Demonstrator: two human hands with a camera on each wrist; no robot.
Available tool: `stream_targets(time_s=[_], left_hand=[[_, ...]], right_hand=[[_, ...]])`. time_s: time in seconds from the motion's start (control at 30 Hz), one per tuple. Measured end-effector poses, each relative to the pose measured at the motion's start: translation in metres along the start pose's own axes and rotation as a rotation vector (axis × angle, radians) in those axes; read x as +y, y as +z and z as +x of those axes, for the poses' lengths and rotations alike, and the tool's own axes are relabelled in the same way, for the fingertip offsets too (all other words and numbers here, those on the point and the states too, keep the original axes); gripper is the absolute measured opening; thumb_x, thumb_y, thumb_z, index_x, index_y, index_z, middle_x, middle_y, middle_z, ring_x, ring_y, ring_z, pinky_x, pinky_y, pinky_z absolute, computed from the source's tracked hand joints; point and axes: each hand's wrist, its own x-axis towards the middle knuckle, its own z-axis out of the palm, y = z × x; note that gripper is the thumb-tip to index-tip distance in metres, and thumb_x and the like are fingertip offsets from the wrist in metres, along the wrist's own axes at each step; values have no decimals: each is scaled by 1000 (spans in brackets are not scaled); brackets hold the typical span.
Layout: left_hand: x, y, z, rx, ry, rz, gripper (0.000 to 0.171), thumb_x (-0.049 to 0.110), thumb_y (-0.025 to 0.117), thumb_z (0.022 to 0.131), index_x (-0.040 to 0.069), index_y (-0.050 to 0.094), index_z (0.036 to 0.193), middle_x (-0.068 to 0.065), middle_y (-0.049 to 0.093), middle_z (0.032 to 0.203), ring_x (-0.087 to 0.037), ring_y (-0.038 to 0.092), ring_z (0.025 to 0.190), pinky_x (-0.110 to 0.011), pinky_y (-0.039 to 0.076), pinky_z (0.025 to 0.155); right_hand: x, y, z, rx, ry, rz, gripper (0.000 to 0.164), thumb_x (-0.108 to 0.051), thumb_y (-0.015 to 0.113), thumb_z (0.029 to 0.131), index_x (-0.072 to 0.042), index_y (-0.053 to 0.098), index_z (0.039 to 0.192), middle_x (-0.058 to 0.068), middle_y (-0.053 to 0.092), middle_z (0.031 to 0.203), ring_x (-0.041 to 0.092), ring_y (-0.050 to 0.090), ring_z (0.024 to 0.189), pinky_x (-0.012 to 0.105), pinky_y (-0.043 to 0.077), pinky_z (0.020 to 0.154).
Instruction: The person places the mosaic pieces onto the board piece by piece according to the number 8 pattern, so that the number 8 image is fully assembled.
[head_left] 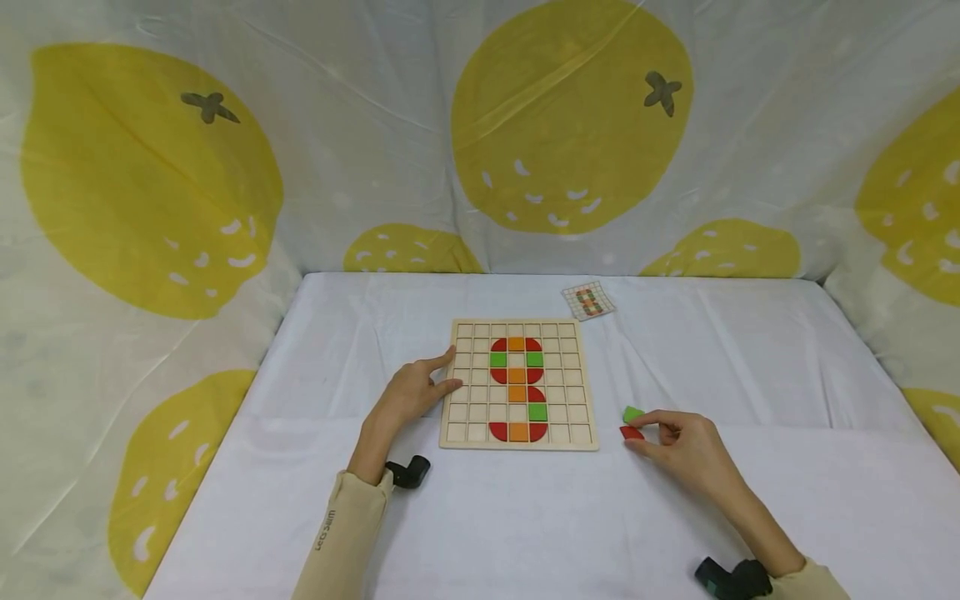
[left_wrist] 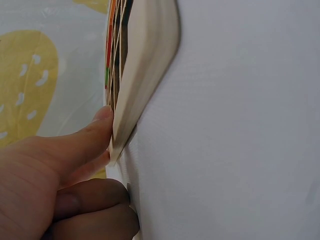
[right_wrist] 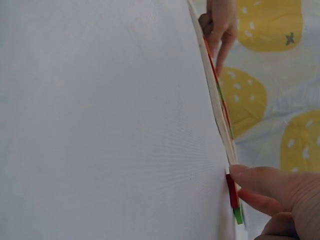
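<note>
The wooden grid board lies on the table, with red rounded pieces, orange squares and green squares set in its middle cells. At its left edge, my left hand rests thumb and forefinger, spaced apart; the thumb presses the rim while the other fingers fold underneath. To the right of the board, my right hand pinches a red rounded piece between thumb and forefinger, low at the table. A green piece lies just beyond it, partly covered by the forefinger.
A small card with a printed grid pattern lies behind the board's far right corner. White cloth covers the table. A lemon-print curtain stands behind and at both sides. Black devices are strapped to both wrists.
</note>
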Motion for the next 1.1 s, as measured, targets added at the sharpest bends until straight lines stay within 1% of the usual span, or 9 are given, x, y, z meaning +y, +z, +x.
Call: stream_targets(time_s=[0.17,0.4,0.57,0.77,1.0,1.1], left_hand=[[1,0,-1,-1,-8,1,68,38,69,100,21,40,159,3,39,55,-11,38,52,-27,35,54],[2,-1,-1,2,-19,14,67,37,69,100,20,41,159,-3,51,60,-12,41,56,-28,37,57],[1,-2,-2,-2,-22,11,67,38,68,100,21,41,159,-2,50,60,-12,42,57,-28,38,57],[0,-1,-2,-4,-23,18,67,37,68,100,21,41,159,-1,48,59,-12,43,57,-28,38,58],[1,0,-1,2,-22,3,67,38,70,99,21,42,159,0,46,56,-12,41,55,-28,37,57],[1,0,-1,3,-22,4,67,37,70,99,21,42,159,0,47,57,-12,42,55,-28,38,57]], right_hand=[[0,-1,1,12,17,-25,23,-26,92,79,-14,82,97,-7,34,60,4,32,58,23,28,54],[2,2,7,-41,-15,19,27,-29,91,79,-16,83,102,-8,31,59,3,29,58,23,26,54],[3,2,8,-47,-12,23,26,-23,92,79,-15,83,101,-7,33,59,4,30,57,23,27,54],[4,5,8,-38,-30,6,25,-23,92,78,-15,82,99,-7,34,59,3,31,58,23,28,54],[-7,8,12,-33,-48,45,27,-21,90,81,-12,82,105,-8,28,59,3,25,57,22,26,53],[-16,12,17,-55,-62,79,27,-21,89,81,-12,82,106,-8,26,59,3,23,57,22,24,54]])
